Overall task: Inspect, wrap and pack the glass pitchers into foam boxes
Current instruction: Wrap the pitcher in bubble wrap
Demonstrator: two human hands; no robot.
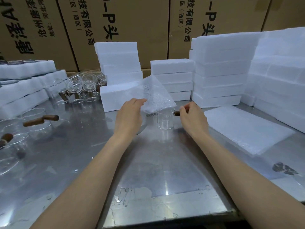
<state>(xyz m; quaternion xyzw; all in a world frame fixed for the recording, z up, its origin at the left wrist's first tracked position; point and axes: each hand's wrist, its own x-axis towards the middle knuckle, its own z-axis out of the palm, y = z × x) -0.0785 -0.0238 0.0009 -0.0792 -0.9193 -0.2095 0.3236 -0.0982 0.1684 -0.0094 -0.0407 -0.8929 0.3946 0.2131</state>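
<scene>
A clear glass pitcher stands upright on the steel table, its brown wooden handle pointing right. My right hand pinches that handle. My left hand holds the near edge of a bubble-wrap sheet, which is lifted above and behind the pitcher and covers part of its rim. A white foam box lies just behind my left hand.
Stacks of white foam boxes line the back and right. A pile of bubble-wrap sheets lies at the right. More glass pitchers with wooden handles stand at the back left and left edge. Cardboard cartons form the back wall.
</scene>
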